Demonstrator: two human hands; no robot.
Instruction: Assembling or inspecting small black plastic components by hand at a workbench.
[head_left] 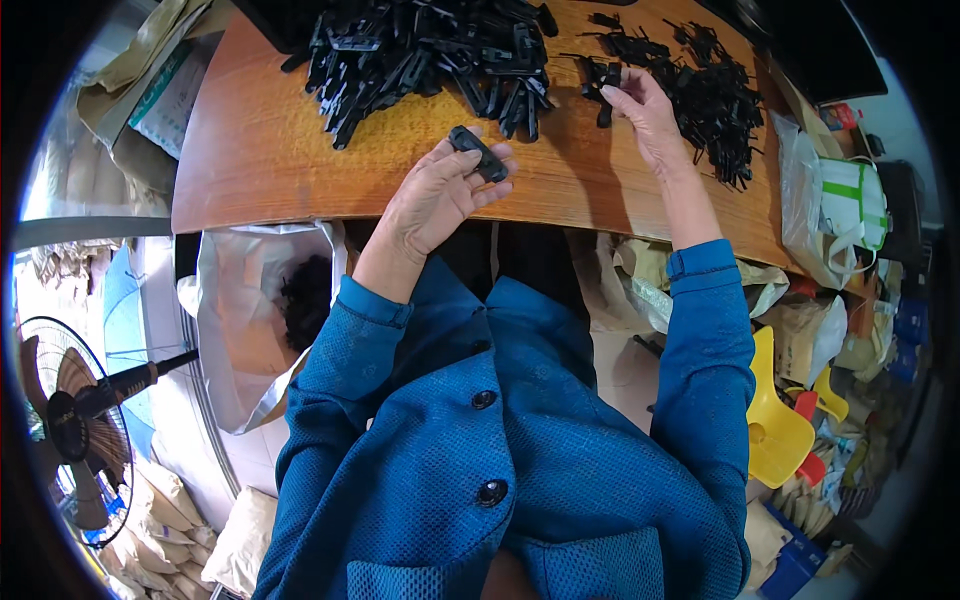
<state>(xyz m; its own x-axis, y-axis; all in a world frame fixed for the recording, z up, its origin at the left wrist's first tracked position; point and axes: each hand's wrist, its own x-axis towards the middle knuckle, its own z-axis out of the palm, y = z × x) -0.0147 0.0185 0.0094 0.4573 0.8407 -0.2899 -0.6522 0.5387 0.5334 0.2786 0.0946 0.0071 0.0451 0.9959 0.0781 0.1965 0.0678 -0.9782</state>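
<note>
My left hand [432, 198] is palm up over the near part of the table, its thumb pressing an oblong black plastic piece [478, 155] against the fingers. Farther right, my right hand [648, 115] pinches a small black plastic part [604, 95] between thumb and fingertips, at the left edge of a heap. That heap [715, 105] is made of small black parts with thin prongs. Beyond my left hand, a big pile of long black plastic pieces [420, 60] covers the far middle of the table.
The brown wooden table [260, 130] has a curved near edge. Below its left side hangs a white bag [225, 330] with black pieces inside. A fan [75, 425] stands at far left. Plastic bags [810, 190] hang at the right, above a yellow plastic chair [775, 430].
</note>
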